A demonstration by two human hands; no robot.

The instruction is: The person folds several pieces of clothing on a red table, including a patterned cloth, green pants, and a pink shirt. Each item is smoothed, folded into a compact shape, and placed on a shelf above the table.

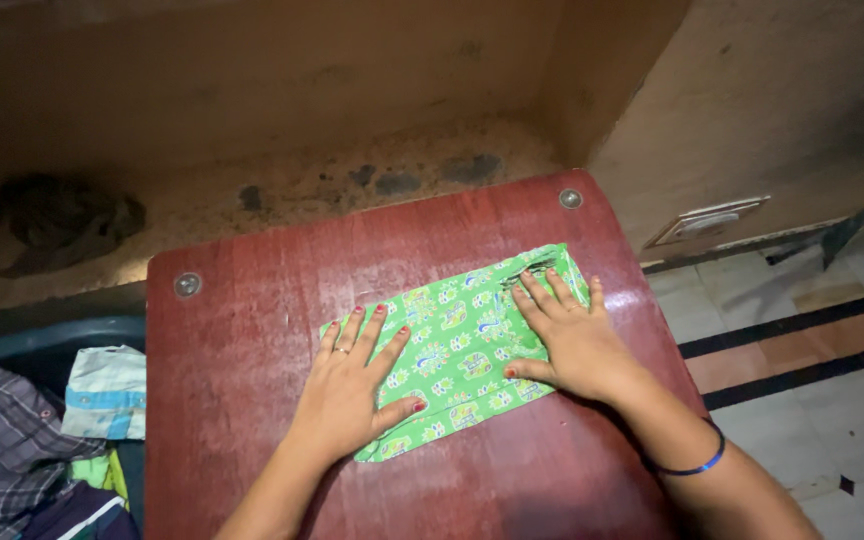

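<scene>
Both the left hand (352, 385) and right hand (567, 335) lie spread flat on the green patterned folded cloth (457, 345), near the red wooden table's (242, 330) far right corner, seemingly folded already and being smoothed.

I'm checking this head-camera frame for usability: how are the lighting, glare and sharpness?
Head view: dim, warm light; a pale sheen of glare on the red board above the left hand; the green patterned cloth and right hand are sharp; the back wall and left corner fall into shadow; the clothes pile at lower left is dark; straight edges bow slightly toward the frame's sides.
</scene>
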